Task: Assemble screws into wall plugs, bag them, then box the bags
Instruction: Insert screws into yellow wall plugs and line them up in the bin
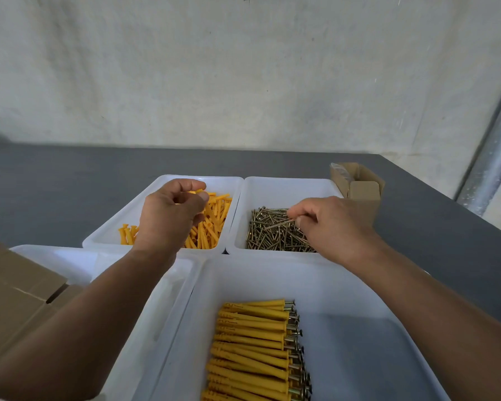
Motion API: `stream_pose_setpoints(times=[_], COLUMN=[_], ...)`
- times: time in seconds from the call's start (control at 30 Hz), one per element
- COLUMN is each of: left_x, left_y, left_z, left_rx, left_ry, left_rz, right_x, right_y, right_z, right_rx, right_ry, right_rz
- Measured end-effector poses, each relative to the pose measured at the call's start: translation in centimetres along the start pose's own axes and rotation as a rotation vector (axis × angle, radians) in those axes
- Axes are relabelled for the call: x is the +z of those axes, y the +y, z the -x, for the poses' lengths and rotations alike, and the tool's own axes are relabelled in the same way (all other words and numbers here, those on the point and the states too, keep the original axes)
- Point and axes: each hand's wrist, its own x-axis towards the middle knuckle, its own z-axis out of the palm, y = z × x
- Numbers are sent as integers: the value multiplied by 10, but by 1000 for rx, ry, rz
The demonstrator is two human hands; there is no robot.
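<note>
A person's left hand (169,218) hovers over a bin of plastic anchors, its fingers curled and its thumb and forefinger pinching the end of one yellow wall plug (196,192), while the right hand (330,224), fingers likewise bent inward, pinches a single thin brass-coloured screw (281,223) by its pointed end, holding it almost level just above the heap it lies over. Beneath the left hand, a smooth white plastic tray (162,180) with rounded corners holds loose plugs (211,224), ribbed and flared at the head, scattered in a jumble toward its right side. Touching it on the right, a matching tray (287,182) contains a tangled pile of screws (272,235), dull metallic and countersunk at the head. Nearer the camera, between the two bare forearms, a third white tray (359,299) carries assembled plugs (252,342) laid side by side in a neat stack, each with a screw head protruding at its right end. A fourth white tray (145,328) sits to its left, partly hidden under the left forearm; its contents cannot be made out. Plain brown cardboard boxes (15,302) with open flaps stand at the left edge, and a small open carton (359,186) of the same matt board stands just beyond the screw tray. All rest on a flat grey table (55,183) set against a rough, whitish wall (243,68), with a galvanised metal pole (492,163) slanting at far right.
</note>
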Motion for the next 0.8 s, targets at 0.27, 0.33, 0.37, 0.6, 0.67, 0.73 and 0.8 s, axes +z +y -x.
stream_pose_setpoints(times=[0.27,0.33,0.37,0.6,0.67,0.73,0.8], left_x=[-2,3,6,11,10,9,9], left_y=[12,14,14,12,12,12,13], left_z=[2,7,9,16,17,18,18], left_rx=[-239,-312,-342,-424,-426,-421,-418], left_ry=[-124,-228,-271,-468,-502,-537,-559], left_rz=[293,327,335,292,284,266,250], right_x=[-6,-7,-7,-9,-9,-8,-7], right_y=[-13,-13,-12,-8,-8,-8,-9], right_z=[2,1,0,-5,-5,-5,-4], right_rx=[88,118,131,178,178,178,177], right_ry=[74,81,86,78,64,46,27], right_rz=[-462,-562,-612,-823,-815,-805,-793])
